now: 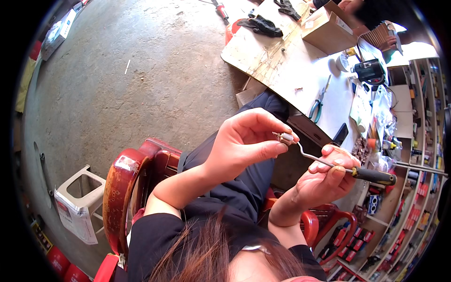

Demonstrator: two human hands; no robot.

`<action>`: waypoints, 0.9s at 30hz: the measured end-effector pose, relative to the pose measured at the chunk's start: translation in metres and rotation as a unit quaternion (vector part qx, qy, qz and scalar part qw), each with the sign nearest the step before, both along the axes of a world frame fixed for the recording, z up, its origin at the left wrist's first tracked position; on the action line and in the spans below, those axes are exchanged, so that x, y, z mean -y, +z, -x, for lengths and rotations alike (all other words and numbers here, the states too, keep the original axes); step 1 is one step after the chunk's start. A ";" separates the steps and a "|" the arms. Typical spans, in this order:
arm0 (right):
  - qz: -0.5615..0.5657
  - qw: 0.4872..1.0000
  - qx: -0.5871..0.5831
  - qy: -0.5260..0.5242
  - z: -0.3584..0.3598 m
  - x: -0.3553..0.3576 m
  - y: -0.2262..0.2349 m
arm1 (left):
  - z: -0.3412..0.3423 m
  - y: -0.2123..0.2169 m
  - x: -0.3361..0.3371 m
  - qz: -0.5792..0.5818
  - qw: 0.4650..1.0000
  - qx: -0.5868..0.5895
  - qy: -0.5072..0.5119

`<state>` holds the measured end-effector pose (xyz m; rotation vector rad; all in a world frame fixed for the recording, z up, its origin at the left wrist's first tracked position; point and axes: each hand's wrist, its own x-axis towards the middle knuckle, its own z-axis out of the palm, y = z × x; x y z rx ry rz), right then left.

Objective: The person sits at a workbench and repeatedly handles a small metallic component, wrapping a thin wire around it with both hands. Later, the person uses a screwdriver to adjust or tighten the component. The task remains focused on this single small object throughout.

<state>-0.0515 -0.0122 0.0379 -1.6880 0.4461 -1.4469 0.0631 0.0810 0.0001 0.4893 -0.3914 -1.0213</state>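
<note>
Pinching a small metal part between thumb and fingertips, the left hand holds it up over the person's lap, just left of the right hand. That right hand is closed in a fist-like grip around a screwdriver with a dark handle and a yellow collar. The tool's long axis runs from the handle at lower right up and leftward, its thin bent shaft ending at the part, tip touching it. Farther off, blue-handled pliers lie on the white workbench.
</note>
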 end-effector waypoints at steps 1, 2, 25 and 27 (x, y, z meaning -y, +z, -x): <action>-0.009 1.000 0.001 0.005 -0.001 -0.002 0.001 | -0.002 0.001 -0.001 -0.009 1.000 -0.009 -0.012; -0.007 1.000 0.000 0.014 -0.001 -0.002 0.000 | -0.003 0.002 -0.001 -0.018 0.999 -0.017 -0.025; -0.024 1.000 0.000 -0.002 -0.001 0.003 -0.004 | 0.000 -0.006 0.006 -0.006 0.999 -0.035 -0.038; -0.005 1.000 -0.002 0.000 -0.001 0.003 -0.004 | 0.000 -0.007 0.005 -0.009 0.998 -0.038 -0.043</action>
